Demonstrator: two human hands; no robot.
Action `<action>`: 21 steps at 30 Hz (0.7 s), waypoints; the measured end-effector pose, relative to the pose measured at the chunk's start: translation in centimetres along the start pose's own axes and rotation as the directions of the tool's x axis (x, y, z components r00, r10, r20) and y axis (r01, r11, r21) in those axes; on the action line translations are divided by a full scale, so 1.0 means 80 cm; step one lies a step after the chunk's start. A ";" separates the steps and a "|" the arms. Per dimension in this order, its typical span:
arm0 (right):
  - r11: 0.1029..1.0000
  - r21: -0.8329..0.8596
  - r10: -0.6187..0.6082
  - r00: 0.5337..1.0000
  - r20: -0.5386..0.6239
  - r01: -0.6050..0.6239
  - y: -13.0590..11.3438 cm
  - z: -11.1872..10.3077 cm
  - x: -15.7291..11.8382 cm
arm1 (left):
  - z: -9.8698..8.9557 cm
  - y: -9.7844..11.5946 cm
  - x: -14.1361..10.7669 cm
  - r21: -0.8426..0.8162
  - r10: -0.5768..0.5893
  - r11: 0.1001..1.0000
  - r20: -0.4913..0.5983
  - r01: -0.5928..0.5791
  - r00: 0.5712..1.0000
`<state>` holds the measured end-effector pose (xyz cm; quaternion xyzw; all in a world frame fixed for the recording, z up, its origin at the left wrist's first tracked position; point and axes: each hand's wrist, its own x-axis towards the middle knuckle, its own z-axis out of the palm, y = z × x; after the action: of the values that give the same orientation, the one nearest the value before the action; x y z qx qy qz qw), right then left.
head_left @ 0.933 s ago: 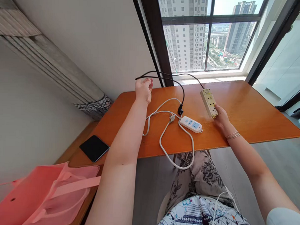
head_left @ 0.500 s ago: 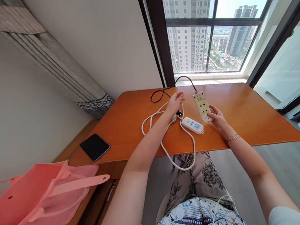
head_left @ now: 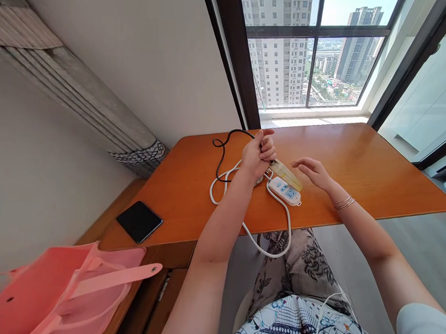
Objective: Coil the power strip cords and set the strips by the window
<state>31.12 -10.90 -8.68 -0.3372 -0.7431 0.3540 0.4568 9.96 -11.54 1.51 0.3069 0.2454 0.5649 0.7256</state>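
Note:
My left hand [head_left: 259, 153] is closed around the cord end of a yellowed power strip [head_left: 287, 175]. The strip is tipped on its side, pointing down to the right, and its socket face is mostly turned from view. Its black cord [head_left: 223, 162] runs from my fist and loops to the left. Just below lies a white power strip [head_left: 285, 190] with blue socket panels, its white cord [head_left: 289, 224] curling over the table's front edge. To the right of the yellowed strip, my right hand [head_left: 313, 172] hovers with fingers stretched out, holding nothing.
The brown wooden table [head_left: 374, 173] reaches to the window. A black tablet or phone [head_left: 139, 221] lies at its left. A pink bag [head_left: 66, 283] stands open at the lower left. A gathered curtain [head_left: 110, 113] hangs along the left wall.
The yellowed power strip has gone from my right hand to my left, moving left and turning onto its side. My right hand has opened. The black cord has shifted left and toward me.

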 end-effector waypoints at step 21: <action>0.921 -0.389 -0.086 0.987 -0.139 0.025 -0.058 -0.031 0.101 | 0.046 0.084 -0.072 0.172 0.304 0.929 0.149 -0.327 0.941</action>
<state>29.72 -6.12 -0.39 -0.4256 -0.7702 0.1605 0.4471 6.62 -16.61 8.96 0.4451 0.2025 0.6281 0.6053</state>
